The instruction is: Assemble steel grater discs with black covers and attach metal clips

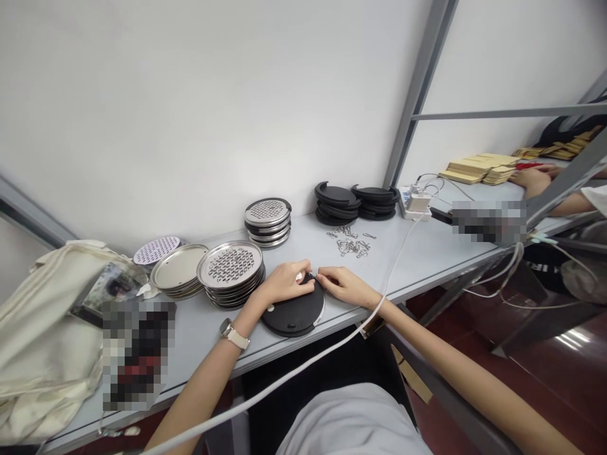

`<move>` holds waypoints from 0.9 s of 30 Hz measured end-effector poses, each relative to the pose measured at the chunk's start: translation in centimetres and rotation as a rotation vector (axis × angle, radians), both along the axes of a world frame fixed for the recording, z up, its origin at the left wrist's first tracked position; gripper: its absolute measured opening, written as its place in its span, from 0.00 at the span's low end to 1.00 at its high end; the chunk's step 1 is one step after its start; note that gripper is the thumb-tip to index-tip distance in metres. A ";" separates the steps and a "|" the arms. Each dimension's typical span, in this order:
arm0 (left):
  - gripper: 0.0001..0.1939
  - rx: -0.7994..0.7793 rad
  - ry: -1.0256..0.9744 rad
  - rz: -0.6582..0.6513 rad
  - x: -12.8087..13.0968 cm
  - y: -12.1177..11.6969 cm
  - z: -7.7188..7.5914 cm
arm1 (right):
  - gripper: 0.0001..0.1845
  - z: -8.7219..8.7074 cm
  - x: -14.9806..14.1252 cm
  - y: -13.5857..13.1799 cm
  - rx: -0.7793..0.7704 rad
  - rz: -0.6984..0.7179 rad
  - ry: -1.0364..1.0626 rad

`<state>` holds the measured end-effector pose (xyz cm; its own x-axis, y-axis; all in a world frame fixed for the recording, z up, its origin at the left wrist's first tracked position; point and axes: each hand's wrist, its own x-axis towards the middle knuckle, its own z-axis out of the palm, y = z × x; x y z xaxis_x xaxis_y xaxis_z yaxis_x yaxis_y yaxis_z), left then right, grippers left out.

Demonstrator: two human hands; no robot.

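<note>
A black round disc [290, 316] with a bright metal rim at its right lies flat on the table in front of me. My left hand [287, 282], with a watch on its wrist, lies over the disc's far side, its fingers bent and gripping the edge. At the disc's far right edge, the fingertips of my right hand [348, 285] are pinched together, close to the left fingers. Whatever is between the right fingertips is too small to make out. Small metal clasps [353, 245] lie loose in a heap beyond my right hand.
Stacked round metal grater plates [232, 265] stand left of the disc, beside plain metal discs [177, 270]. Behind are black-rimmed graters [268, 218] and black round holders [336, 201]. A white cable [313, 361] crosses before me. Another person's hand [533, 180] is at the right.
</note>
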<state>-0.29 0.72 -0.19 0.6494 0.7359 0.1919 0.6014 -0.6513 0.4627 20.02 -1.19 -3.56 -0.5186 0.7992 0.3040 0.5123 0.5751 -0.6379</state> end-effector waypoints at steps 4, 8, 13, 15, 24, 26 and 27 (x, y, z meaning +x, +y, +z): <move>0.07 -0.021 -0.024 0.002 0.1 0.1 -0.1 | 0.18 0.2 0.0 -0.1 0.022 0.002 -0.017; 0.07 -0.026 -0.036 0.002 0.1 0.1 -0.2 | 0.17 0.6 -0.1 -0.2 0.027 -0.002 -0.025; 0.06 -0.033 -0.022 0.022 0.2 -0.1 0.1 | 0.17 0.5 -0.1 -0.2 0.024 0.003 -0.002; 0.07 -0.032 -0.018 0.025 0.2 -0.2 0.2 | 0.17 0.4 -0.1 -0.3 0.023 0.007 0.009; 0.05 -0.024 0.002 0.016 0.3 -0.2 0.0 | 0.18 0.6 0.6 0.0 -0.054 -0.066 0.122; 0.05 -0.012 0.007 0.010 0.3 -0.2 -0.1 | 0.19 0.6 0.8 0.1 -0.073 -0.055 0.138; 0.05 -0.006 0.011 0.010 0.3 -0.2 -0.1 | 0.19 0.6 0.8 0.1 -0.075 -0.053 0.137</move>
